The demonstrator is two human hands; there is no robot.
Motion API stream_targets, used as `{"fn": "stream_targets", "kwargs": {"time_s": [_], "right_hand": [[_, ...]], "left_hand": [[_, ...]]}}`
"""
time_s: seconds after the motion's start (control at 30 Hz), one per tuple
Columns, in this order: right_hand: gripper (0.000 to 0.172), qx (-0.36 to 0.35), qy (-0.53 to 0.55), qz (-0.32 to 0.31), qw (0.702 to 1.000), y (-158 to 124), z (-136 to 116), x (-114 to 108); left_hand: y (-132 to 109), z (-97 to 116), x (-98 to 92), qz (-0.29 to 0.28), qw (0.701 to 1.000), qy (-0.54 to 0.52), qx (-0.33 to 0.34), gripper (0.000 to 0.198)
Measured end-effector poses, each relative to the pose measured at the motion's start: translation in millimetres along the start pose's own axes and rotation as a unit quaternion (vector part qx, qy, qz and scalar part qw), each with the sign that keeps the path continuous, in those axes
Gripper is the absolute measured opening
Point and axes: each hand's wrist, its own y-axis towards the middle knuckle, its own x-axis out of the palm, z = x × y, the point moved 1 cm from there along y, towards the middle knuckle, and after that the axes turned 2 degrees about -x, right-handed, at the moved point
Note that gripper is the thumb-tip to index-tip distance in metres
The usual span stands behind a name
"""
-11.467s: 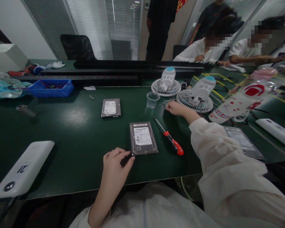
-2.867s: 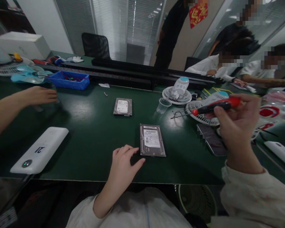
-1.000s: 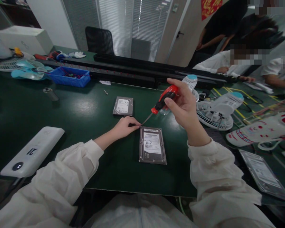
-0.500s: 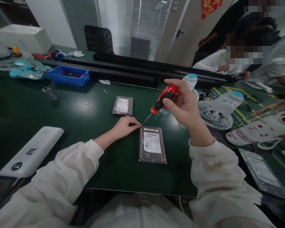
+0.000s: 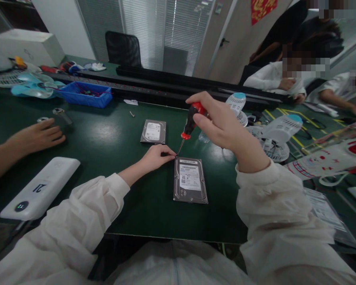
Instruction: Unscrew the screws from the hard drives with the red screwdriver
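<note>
A red-and-black screwdriver (image 5: 190, 120) is gripped in my right hand (image 5: 219, 122), its shaft slanting down and slightly left. The tip meets the upper left corner of a hard drive (image 5: 190, 178) that lies flat, label up. At this same corner my left hand (image 5: 158, 157) has thumb and fingertips closed together beside the tip. Whatever is between them is too small to make out. Behind my left hand lies a second hard drive (image 5: 153, 131), also label up.
A white power bank (image 5: 40, 189) lies at left, and another person's hand (image 5: 37, 138) rests near metal cylinders (image 5: 61, 115). Farther back stands a blue bin (image 5: 86, 95). Small fans (image 5: 280, 134), a patterned bottle (image 5: 329, 156) and another drive (image 5: 329, 213) are at right.
My right hand and the screwdriver handle have swung left, so the shaft stands steeper. My left hand and the drive stay put. Another person's hand has come in from the left.
</note>
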Motion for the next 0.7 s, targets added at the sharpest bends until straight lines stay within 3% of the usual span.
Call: {"fn": "stream_targets", "kwargs": {"time_s": [0.13,0.4,0.6,0.7], "right_hand": [[0.031,0.023,0.072,0.026,0.997,2.3,1.6,4.3],[0.020,0.056,0.112,0.046,0.991,-2.3,7.3,7.9],[0.029,0.034,0.003,0.067,0.997,3.2,8.7,11.2],[0.022,0.013,-0.017,0.052,0.998,7.1,4.4,15.2]], "left_hand": [[0.0,-1.7,0.6,0.000,1.000,-0.003,-0.003,0.015],[2.0,-2.5,1.8,0.001,1.000,0.003,-0.016,0.012],[2.5,-2.6,1.5,-0.001,1.000,0.009,-0.018,0.013],[2.3,-3.0,2.2,-0.004,1.000,0.008,-0.012,0.015]]}}
